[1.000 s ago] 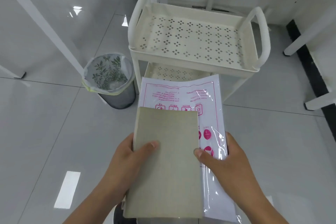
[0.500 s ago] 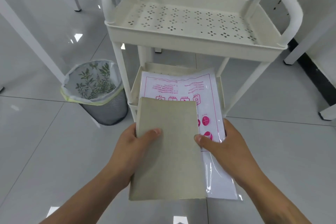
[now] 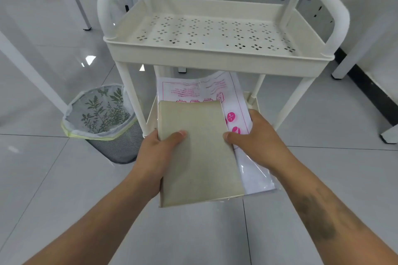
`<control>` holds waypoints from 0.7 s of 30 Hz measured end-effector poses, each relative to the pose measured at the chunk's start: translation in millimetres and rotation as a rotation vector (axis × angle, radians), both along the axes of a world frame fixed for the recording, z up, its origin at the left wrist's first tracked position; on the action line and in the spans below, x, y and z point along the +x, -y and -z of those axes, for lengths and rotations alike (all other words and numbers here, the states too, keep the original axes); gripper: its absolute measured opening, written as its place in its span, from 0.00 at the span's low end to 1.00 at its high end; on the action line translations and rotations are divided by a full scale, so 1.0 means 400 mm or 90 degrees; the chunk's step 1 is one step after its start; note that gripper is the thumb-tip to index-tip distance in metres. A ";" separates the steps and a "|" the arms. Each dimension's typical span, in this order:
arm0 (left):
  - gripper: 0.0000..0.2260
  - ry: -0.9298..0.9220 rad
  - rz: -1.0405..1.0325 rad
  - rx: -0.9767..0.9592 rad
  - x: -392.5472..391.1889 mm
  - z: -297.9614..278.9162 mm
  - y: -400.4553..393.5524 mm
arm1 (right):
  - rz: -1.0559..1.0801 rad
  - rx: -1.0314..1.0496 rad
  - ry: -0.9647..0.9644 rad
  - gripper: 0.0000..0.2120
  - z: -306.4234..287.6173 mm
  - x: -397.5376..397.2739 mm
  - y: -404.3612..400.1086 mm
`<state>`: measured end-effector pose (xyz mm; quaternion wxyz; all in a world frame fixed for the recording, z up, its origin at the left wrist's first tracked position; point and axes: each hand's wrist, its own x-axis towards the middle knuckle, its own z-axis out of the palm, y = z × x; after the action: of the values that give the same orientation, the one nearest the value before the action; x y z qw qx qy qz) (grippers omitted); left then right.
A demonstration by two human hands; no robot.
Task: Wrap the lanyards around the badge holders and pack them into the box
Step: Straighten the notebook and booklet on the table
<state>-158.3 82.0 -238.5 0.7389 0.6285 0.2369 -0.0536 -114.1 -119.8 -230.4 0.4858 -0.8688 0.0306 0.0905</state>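
Grey floor tiles now sit closer as the left hand (image 3: 158, 153) and right hand (image 3: 256, 142), each gripping the flat box (image 3: 198, 155) and plastic bag (image 3: 217, 94), lower them under the cart's top tray (image 3: 215, 58), with nothing packed yet.

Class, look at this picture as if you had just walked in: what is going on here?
A person holds a flat grey-green box and a plastic bag with pink print in both hands. The left hand grips the box's left edge, the right hand its right edge and the bag. They are in front of a white cart, level with its lower shelf. A lined wastebasket stands to the left.
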 end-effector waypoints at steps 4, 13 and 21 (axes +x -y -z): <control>0.10 0.016 -0.045 -0.034 0.012 0.028 0.025 | -0.044 -0.103 0.003 0.19 0.002 0.053 -0.011; 0.09 0.024 -0.159 -0.134 0.035 0.064 0.083 | -0.138 -0.355 0.090 0.17 -0.014 0.144 -0.074; 0.12 -0.112 -0.138 -0.146 0.071 0.065 0.113 | -0.170 -0.461 0.143 0.15 -0.019 0.244 -0.106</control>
<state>-129.9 36.6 -264.4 0.7838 0.5035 0.3593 -0.0553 -16.4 -77.5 -222.8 0.1326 -0.9847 -0.1059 0.0405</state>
